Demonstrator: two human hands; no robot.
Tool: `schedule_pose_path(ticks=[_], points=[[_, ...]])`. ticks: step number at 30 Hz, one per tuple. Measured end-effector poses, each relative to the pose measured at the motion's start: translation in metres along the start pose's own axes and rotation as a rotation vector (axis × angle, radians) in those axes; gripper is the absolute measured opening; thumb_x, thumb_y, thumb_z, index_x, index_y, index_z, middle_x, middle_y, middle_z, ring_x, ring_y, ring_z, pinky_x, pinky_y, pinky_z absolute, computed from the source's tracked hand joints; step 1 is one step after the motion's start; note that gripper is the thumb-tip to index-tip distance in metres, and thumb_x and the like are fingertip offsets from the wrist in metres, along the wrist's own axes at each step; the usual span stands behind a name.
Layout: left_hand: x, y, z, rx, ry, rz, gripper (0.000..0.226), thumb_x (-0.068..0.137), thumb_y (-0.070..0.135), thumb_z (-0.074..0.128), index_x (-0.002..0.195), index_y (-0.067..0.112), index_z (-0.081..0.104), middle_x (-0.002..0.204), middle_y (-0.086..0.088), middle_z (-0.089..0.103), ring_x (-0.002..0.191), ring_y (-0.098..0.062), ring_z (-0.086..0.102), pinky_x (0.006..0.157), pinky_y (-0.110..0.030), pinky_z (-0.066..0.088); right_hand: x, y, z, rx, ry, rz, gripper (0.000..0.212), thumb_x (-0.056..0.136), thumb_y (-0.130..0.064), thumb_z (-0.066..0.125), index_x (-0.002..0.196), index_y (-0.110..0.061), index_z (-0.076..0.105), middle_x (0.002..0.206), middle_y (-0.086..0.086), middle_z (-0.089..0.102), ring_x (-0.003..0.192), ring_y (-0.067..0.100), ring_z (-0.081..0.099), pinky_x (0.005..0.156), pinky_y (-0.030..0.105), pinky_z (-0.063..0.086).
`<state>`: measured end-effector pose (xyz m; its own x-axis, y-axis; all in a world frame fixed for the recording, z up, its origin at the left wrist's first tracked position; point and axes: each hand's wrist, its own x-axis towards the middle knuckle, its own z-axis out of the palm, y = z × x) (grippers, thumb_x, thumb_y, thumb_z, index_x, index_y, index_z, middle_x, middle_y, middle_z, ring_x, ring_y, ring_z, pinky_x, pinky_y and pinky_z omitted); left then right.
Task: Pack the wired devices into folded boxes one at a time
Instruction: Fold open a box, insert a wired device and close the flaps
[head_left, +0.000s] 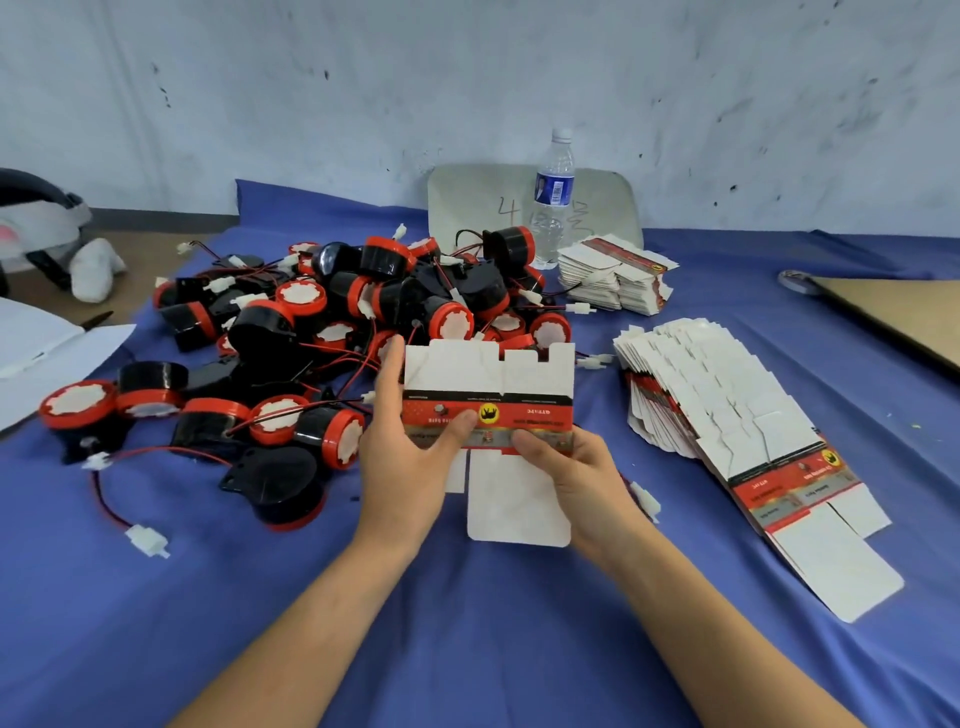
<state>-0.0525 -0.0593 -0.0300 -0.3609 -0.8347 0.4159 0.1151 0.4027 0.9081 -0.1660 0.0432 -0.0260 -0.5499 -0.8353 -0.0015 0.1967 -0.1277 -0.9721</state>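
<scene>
Blue cloth (483, 654) covers the bottom of the frame, and just above it, at centre, two hands hold one flat box blank (493, 374) upright between them. The left hand (410, 467) pinches its left edge, with the thumb across the red printed band and the fingers behind. The right hand (576, 483) pinches the lower right of that band the same way, and the long tuck flap hangs free beneath. The step looks like opening the blank into a sleeve. It would go best by squeezing the two outer creases toward each other until the panels pop square, keeping thumbs off the notched top flaps, then locking one end before reaching for a device. Above and left of centre lies the pile of wired devices (332, 322), its leads tangled, so one should be lifted clear together with its plug. At right fans a stack of blanks (727, 405). Beyond it are a smaller stack (613, 275) and a water bottle (553, 192).
</scene>
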Motion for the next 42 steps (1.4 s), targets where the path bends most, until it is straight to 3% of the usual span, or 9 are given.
schedule_pose_path(ticks=[6, 12, 18, 20, 22, 24, 28, 36, 42], points=[[-0.007, 0.006, 0.006, -0.016, -0.062, -0.054, 0.098, 0.075, 0.043, 0.07, 0.154, 0.029, 0.015, 0.149, 0.009, 0.042, 0.129, -0.001, 0.047, 0.1, -0.023, 0.047, -0.004, -0.001, 0.005, -0.063, 0.013, -0.126, 0.015, 0.085, -0.028, 0.068, 0.097, -0.024, 0.073, 0.101, 0.0, 0.075, 0.096, 0.019, 0.07, 0.087, 0.036, 0.054], [-0.015, 0.013, 0.012, -0.265, -0.296, -0.076, 0.096, 0.077, 0.033, 0.08, 0.146, 0.043, 0.014, 0.137, 0.034, 0.046, 0.125, 0.008, 0.048, 0.09, -0.013, 0.047, -0.004, -0.01, 0.009, 0.126, -0.079, -0.051, 0.068, 0.085, -0.058, 0.041, 0.14, -0.019, 0.046, 0.135, 0.009, 0.059, 0.125, 0.027, 0.055, 0.11, 0.051, 0.037], [-0.017, 0.016, 0.008, -0.093, -0.411, 0.199, 0.1, 0.083, 0.033, 0.067, 0.152, 0.035, -0.005, 0.162, 0.016, 0.006, 0.148, -0.008, 0.012, 0.115, -0.027, 0.029, -0.009, -0.02, 0.008, 0.206, -0.122, -0.27, 0.064, 0.085, -0.066, 0.052, 0.14, -0.033, 0.046, 0.142, 0.002, 0.053, 0.131, 0.027, 0.05, 0.102, 0.043, 0.047], [-0.017, 0.015, 0.007, -0.047, -0.454, 0.236, 0.104, 0.084, 0.032, 0.068, 0.151, 0.033, -0.011, 0.162, 0.006, 0.008, 0.149, -0.016, 0.015, 0.117, -0.038, 0.029, -0.012, -0.02, 0.007, 0.054, -0.021, -0.365, 0.08, 0.076, -0.076, 0.054, 0.142, -0.031, 0.043, 0.144, 0.007, 0.049, 0.131, 0.031, 0.048, 0.103, 0.044, 0.046], [-0.019, 0.012, 0.009, -0.032, -0.486, 0.223, 0.109, 0.08, 0.031, 0.071, 0.153, 0.029, -0.01, 0.157, 0.01, 0.022, 0.144, -0.016, 0.028, 0.113, -0.038, 0.036, -0.014, -0.019, 0.008, -0.143, 0.057, -0.473, 0.088, 0.074, -0.085, 0.045, 0.143, -0.03, 0.041, 0.141, 0.015, 0.049, 0.122, 0.034, 0.054, 0.09, 0.026, 0.053], [-0.022, 0.009, 0.011, -0.07, -0.485, 0.116, 0.113, 0.072, 0.032, 0.077, 0.155, 0.015, 0.002, 0.144, 0.023, 0.04, 0.132, -0.006, 0.044, 0.1, -0.022, 0.046, -0.015, -0.017, 0.009, -0.291, 0.04, -0.609, 0.083, 0.082, -0.082, 0.034, 0.143, -0.025, 0.04, 0.137, 0.013, 0.05, 0.12, 0.024, 0.054, 0.092, 0.022, 0.049], [-0.026, 0.004, 0.01, -0.084, -0.454, 0.007, 0.094, 0.062, 0.042, 0.082, 0.139, 0.01, 0.039, 0.112, 0.011, 0.066, 0.104, -0.006, 0.064, 0.078, -0.016, 0.052, -0.014, -0.018, 0.008, -0.393, 0.018, -0.667, 0.049, 0.094, -0.051, 0.043, 0.132, -0.023, 0.053, 0.132, 0.006, 0.049, 0.123, 0.016, 0.048, 0.097, 0.019, 0.042], [-0.019, 0.008, 0.009, -0.073, -0.451, 0.038, 0.1, 0.067, 0.047, 0.083, 0.147, 0.02, 0.03, 0.129, 0.001, 0.06, 0.118, -0.024, 0.059, 0.092, -0.044, 0.054, -0.018, -0.021, 0.006, -0.241, -0.079, -0.471, 0.036, 0.078, -0.034, 0.055, 0.11, -0.023, 0.066, 0.135, -0.002, 0.052, 0.117, 0.014, 0.055, 0.084, 0.021, 0.048], [-0.018, 0.004, 0.008, -0.039, -0.424, 0.027, 0.104, 0.06, 0.055, 0.084, 0.145, 0.026, 0.032, 0.126, 0.006, 0.06, 0.114, -0.02, 0.06, 0.089, -0.044, 0.055, -0.016, -0.019, 0.006, -0.336, -0.026, -0.544, 0.031, 0.086, -0.035, 0.049, 0.104, -0.019, 0.069, 0.134, -0.005, 0.056, 0.127, 0.018, 0.05, 0.095, 0.03, 0.045]])
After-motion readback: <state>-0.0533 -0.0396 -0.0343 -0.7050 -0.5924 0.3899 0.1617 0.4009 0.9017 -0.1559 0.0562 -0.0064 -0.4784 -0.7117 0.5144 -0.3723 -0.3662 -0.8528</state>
